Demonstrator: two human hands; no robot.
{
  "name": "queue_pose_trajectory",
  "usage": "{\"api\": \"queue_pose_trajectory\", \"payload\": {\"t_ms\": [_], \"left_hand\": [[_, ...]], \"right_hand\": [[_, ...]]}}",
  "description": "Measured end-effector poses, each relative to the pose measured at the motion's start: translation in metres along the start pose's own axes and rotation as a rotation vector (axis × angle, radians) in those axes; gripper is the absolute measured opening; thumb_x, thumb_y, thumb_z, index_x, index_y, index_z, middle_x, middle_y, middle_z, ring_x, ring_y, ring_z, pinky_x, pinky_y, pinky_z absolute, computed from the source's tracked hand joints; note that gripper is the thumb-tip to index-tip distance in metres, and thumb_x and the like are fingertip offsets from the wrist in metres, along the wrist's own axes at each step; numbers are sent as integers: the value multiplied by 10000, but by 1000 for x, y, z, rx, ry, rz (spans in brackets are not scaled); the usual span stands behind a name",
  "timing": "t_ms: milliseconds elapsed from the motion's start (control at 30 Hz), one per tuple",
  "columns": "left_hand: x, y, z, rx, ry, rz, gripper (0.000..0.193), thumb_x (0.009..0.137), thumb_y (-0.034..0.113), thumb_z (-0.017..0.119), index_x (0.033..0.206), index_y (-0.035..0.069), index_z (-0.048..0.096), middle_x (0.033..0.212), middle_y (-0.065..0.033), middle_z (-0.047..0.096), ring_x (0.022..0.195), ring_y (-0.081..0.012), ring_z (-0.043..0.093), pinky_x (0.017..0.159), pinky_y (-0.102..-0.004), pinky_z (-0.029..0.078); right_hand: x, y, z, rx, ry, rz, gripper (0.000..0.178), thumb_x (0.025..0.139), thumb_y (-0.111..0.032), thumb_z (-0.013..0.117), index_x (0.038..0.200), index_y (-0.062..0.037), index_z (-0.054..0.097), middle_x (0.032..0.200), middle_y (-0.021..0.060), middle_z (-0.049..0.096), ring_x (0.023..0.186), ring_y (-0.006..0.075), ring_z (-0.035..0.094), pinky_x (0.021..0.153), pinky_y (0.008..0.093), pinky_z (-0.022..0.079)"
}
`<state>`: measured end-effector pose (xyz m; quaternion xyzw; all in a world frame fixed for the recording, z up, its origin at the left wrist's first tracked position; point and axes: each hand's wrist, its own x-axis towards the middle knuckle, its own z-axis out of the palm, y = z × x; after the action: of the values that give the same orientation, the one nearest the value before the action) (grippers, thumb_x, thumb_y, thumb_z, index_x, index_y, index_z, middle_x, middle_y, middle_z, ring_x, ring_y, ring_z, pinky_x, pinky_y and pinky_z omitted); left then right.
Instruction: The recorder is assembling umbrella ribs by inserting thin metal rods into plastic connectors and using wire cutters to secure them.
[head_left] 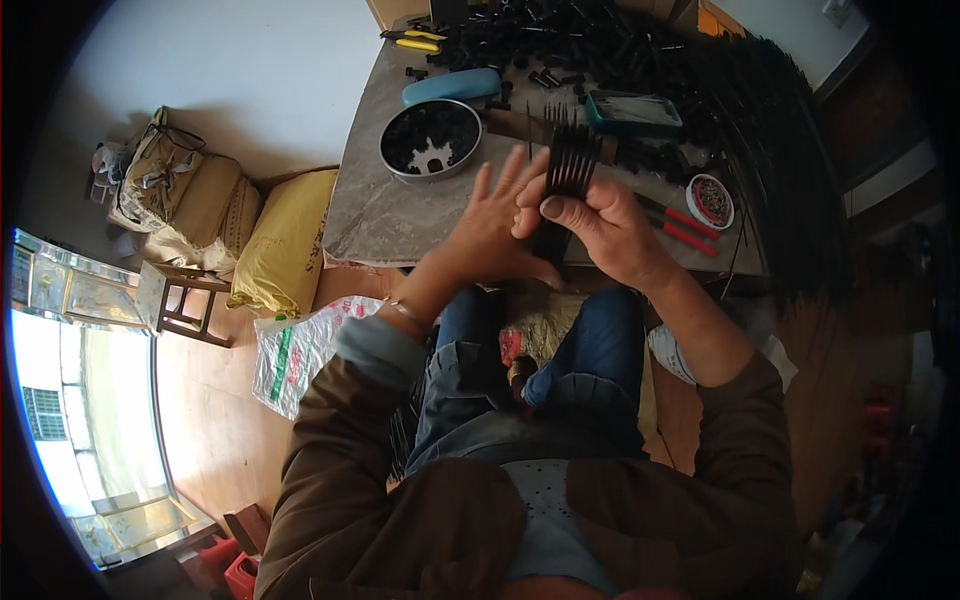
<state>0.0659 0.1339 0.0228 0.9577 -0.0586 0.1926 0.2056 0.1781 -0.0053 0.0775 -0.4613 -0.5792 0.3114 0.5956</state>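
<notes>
My right hand (618, 228) pinches a bundle of thin black rods (572, 165) between thumb and fingers. Their upper ends stand side by side like comb teeth, above the table's front edge. My left hand (485, 225) is just left of the bundle, its fingers spread; whether its palm touches the rods I cannot tell. A round bowl (436, 174) of small black parts sits beyond it on the grey table (365, 205). Past the bundle, a green tray (635, 129) contains thin pale pieces. Red-handled pliers (690, 232) lie beside a small white dish (727, 217) of tiny pieces.
Black bolt-like parts (580, 35) heap up at the back, near a blue case (452, 86) and yellow-handled pliers (416, 42). Long black rods (785, 130) hang over the right side. Left on the floor are a yellow sack (285, 240), a stool (190, 305) and a plastic bag (300, 355).
</notes>
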Motion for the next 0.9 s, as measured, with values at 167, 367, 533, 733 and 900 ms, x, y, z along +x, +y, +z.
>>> {"api": "queue_pose_trajectory", "payload": {"t_ms": [167,367,533,733,900], "left_hand": [[8,27,-61,-1182,188,-121,952,670,416,816,1431,85,349,1398,-113,446,1271,-207,431,985,-308,423],[40,68,-69,-1119,321,-155,244,903,110,610,1127,15,620,970,-44,674,841,-90,623,778,-218,512],[44,65,-61,-1051,378,-98,216,907,125,607,1086,4,626,916,-75,684,886,-118,645,792,-241,514],[44,65,-61,-981,376,-106,218,907,102,601,1090,-15,617,930,-89,687,896,-133,656,793,-248,517],[43,68,-62,-976,381,-124,203,911,93,591,1082,-14,620,930,-90,688,897,-135,658,800,-251,516]], "right_hand": [[-6,-9,2,-57,23,40,154,943,-89,532,1052,-9,607,898,55,657,870,139,637,816,288,505],[4,-28,-16,-258,-98,188,262,852,-125,631,1076,6,597,915,82,659,888,182,638,831,300,499],[32,21,-143,-495,96,381,292,812,-200,637,1032,-9,656,914,90,670,838,169,642,760,305,504],[41,69,-203,-1295,341,478,102,770,-182,663,834,-107,684,839,75,667,815,268,641,722,394,492],[46,65,-202,-1401,286,451,96,760,-188,673,824,-116,676,818,63,657,832,263,636,721,400,491]]}}
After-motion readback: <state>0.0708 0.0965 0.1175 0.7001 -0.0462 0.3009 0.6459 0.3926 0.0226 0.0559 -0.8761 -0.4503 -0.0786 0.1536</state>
